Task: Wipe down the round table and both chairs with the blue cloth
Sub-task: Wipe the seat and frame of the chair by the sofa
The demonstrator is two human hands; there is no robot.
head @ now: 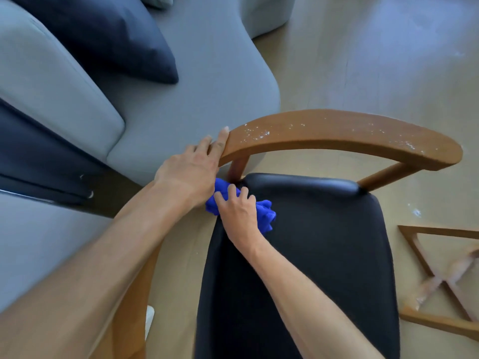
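Note:
A wooden chair with a black padded seat (324, 242) stands below me. Its curved brown backrest rail (337, 136) carries white specks of dust. My right hand (238, 211) grips the bunched blue cloth (267, 213) at the seat's far left corner, next to the backrest post. My left hand (191, 167) rests on the rail's left end, with its fingers laid against the wood. The round table is out of view.
A grey sofa (181, 99) with dark navy cushions (103, 35) fills the left and top, close to the chair. Light wood floor (375, 60) lies to the right. A crossed wooden frame (440, 281), dusted white, sits on the floor at right.

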